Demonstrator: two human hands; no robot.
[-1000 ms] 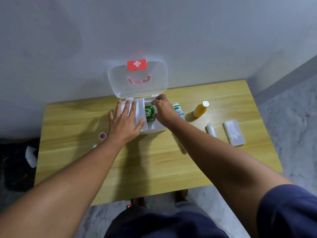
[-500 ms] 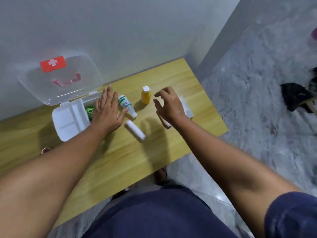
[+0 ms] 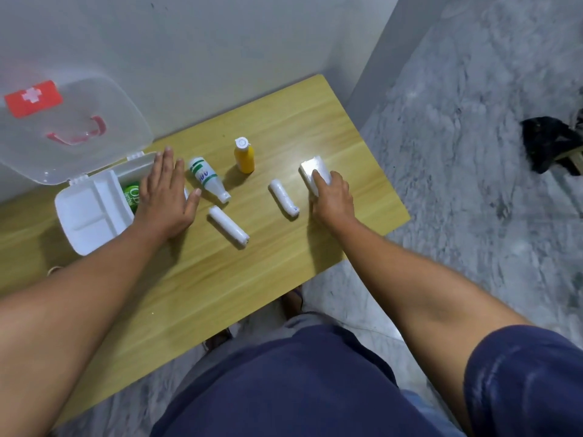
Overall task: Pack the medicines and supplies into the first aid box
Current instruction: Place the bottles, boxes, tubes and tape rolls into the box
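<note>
Wooden table (image 3: 195, 288) against a grey wall: box (image 3: 94, 212) open at left, my left hand (image 3: 164, 197) flat across its right edge, fingers spread. Right hand (image 3: 331, 197): fingers curled onto white packet (image 3: 310, 168) lying near the table's right edge; two rolls, two bottles between my hands.

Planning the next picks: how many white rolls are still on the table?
2. One roll lies right of the left hand; the other roll is beside the right hand.

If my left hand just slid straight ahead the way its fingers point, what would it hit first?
Your left hand points up and away toward the wall. It already lies over the first aid box edge, so it would probably cross the box's back rim and meet the open lid; depth is unclear.
</note>
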